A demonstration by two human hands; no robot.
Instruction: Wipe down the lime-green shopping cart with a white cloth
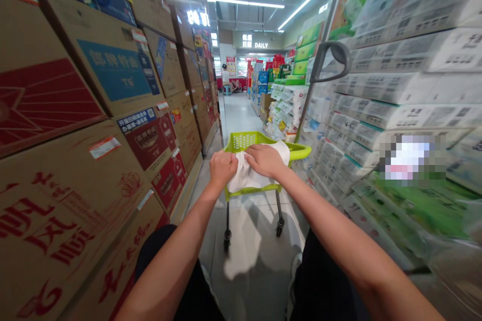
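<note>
A small lime-green shopping cart stands in front of me on thin legs with black wheels. Over its near edge lies a white cloth, crumpled between my hands. My left hand is closed on the cloth's left side at the cart's edge. Farther right, my right hand rests over the cloth, its fingers curled across the top and its thumb pointing left. The cart's bar beneath the cloth is mostly hidden; its green right end sticks out uncovered.
Stacked cardboard boxes wall the left side. On the right rise piles of plastic-wrapped packs, beside a grey loop-shaped handle near a pole. The tiled aisle floor runs ahead toward a distant person.
</note>
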